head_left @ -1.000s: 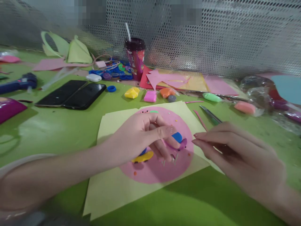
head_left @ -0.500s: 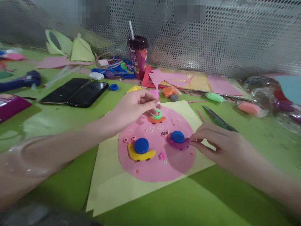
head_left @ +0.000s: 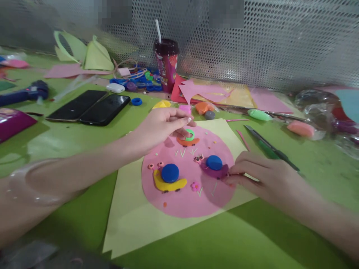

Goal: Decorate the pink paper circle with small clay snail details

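A craft workshop, or a craft corner of some larger room: a green table (head_left: 70,149) crowded with lumps of modelling clay (head_left: 203,107), cut coloured paper (head_left: 266,101), scissors (head_left: 266,147) and what looks like a glue gun (head_left: 25,93). Clay snails (head_left: 168,183) sit on a pink disc (head_left: 182,203). A perforated metal screen (head_left: 280,45) backs the table.

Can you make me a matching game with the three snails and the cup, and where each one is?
1 yellow snail
2 purple snail
3 orange snail
4 cup

A at the fingertips of the left hand
B touching the fingertips of the right hand
C at the back, by the mesh wall
D on the left of the pink circle, no hand on it

Pairs: 1-D, 2-B, 3-A, 4-C
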`<state>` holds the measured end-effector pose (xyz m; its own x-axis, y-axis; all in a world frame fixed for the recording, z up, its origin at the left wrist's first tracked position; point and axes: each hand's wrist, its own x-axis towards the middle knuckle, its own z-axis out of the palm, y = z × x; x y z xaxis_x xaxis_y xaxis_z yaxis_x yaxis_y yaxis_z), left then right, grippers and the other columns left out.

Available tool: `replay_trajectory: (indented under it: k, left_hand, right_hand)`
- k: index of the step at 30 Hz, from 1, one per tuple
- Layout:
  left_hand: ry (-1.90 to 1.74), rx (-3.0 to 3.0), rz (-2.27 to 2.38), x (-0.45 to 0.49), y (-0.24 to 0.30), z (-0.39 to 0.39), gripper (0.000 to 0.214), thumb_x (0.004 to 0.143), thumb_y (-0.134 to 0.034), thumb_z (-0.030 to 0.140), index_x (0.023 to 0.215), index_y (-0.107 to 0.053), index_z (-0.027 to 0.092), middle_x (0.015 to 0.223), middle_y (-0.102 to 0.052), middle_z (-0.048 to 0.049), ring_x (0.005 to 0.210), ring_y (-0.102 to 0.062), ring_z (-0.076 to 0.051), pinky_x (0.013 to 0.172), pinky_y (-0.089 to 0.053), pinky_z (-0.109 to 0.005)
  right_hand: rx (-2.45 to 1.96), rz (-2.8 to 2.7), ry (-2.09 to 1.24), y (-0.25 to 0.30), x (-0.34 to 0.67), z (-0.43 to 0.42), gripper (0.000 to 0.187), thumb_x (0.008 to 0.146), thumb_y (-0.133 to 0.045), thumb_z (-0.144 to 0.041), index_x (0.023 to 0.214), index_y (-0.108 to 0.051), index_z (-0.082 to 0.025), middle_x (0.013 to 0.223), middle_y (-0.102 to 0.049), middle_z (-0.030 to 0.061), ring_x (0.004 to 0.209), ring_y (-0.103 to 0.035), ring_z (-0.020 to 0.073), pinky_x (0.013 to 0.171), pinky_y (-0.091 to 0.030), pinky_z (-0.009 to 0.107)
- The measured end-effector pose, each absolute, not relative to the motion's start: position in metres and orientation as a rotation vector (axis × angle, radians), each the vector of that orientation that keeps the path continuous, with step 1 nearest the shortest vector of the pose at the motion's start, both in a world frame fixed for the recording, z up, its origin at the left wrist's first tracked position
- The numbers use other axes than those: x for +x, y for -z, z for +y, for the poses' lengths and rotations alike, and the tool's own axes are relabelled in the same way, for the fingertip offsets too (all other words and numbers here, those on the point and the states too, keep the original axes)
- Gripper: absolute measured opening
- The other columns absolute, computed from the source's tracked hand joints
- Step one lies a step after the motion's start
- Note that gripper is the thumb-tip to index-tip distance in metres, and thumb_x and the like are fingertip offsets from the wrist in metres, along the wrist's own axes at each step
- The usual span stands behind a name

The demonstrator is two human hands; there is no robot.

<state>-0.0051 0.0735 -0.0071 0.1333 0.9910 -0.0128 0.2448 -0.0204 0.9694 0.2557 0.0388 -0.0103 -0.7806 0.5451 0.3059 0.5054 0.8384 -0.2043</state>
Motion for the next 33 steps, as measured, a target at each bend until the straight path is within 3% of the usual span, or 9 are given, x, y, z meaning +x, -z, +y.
replay_trajectory:
  k: [6, 11, 16, 33]
  left_hand:
    - [-0.988, 1.459, 1.276, -0.003, 0.004, 0.072, 0.016, 0.087, -0.057, 0.027, 0.095, -0.066, 0.016, 0.098, -0.070, -0.0063, 0.066, -0.068, -0.011, 0.045, -0.048, -0.013]
    - [-0.963, 1.484, 1.277, -0.004, 0.003, 0.072, 0.020, 0.086, -0.059, 0.032, 0.097, -0.065, 0.017, 0.097, -0.070, -0.0061, 0.067, -0.068, -0.012, 0.045, -0.049, -0.015]
    - [-0.932, 1.498, 1.319, -0.004, 0.003, 0.071, 0.022, 0.087, -0.058, 0.034, 0.098, -0.065, 0.017, 0.075, -0.069, -0.0039, 0.063, -0.067, -0.014, 0.043, -0.046, -0.016]
    - [-0.926, 1.478, 1.282, -0.002, 0.001, 0.068, 0.019, 0.086, -0.059, 0.031, 0.097, -0.066, 0.017, 0.094, -0.071, -0.0052, 0.064, -0.066, -0.011, 0.045, -0.048, -0.014]
  right_hand:
    - [-0.726, -2.625, -0.314, 0.017, 0.258, 0.043, 0.015, 0.095, -0.048, -0.025, 0.087, -0.060, -0.020, 0.085, -0.059, 0.0012, 0.071, -0.058, 0.0102, 0.061, -0.043, 0.024]
    - [-0.673, -2.650, -0.317, 0.013, 0.256, 0.044, 0.016, 0.094, -0.047, -0.020, 0.086, -0.060, -0.020, 0.084, -0.060, 0.0015, 0.072, -0.060, 0.0105, 0.061, -0.045, 0.023]
    - [-0.661, -2.619, -0.386, 0.015, 0.255, 0.046, 0.016, 0.094, -0.048, -0.020, 0.085, -0.061, -0.019, 0.084, -0.060, 0.0019, 0.073, -0.060, 0.0106, 0.063, -0.046, 0.022]
    - [-0.872, -2.491, -0.582, 0.017, 0.250, 0.046, 0.010, 0.085, -0.059, -0.019, 0.076, -0.057, -0.020, 0.080, -0.058, 0.0015, 0.076, -0.060, 0.0131, 0.066, -0.048, 0.025]
